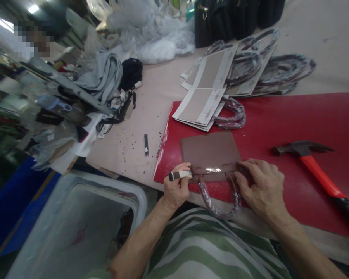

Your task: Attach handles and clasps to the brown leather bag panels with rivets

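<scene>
With our left fingers (179,167) pinching a short strip (178,175) and our right fingers (251,167) nipping the right edge of the panel (209,149), we should keep it flat.

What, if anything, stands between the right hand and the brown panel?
Nothing visible: the right hand is at the right side of the brown panel, beside the wrapped handle. The hammer lies farther right, not between them.

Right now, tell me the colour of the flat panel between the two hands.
The flat panel is a muted brown; the head view shows it best.
</scene>
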A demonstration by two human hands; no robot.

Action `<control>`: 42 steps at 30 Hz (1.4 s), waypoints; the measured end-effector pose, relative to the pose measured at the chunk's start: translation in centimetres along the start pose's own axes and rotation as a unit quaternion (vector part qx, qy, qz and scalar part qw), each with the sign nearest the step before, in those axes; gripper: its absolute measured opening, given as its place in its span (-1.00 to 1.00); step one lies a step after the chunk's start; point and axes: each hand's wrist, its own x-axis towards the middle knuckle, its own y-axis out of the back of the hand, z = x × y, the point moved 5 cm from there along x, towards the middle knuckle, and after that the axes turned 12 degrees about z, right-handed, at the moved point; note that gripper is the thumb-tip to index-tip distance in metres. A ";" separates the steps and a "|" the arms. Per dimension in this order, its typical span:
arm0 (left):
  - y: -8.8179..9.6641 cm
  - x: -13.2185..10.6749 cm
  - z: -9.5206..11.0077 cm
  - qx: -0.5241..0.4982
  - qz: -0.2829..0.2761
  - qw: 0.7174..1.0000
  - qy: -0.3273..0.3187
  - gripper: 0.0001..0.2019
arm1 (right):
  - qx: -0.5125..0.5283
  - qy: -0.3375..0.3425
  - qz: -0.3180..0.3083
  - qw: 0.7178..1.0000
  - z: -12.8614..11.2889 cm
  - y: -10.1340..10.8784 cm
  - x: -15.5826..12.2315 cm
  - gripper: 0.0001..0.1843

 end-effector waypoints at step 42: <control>-0.4 1.4 -0.4 -0.032 -0.087 0.996 0.000 -0.87 | 0.008 -0.008 -0.006 1.000 0.2 -0.1 -0.1 -0.72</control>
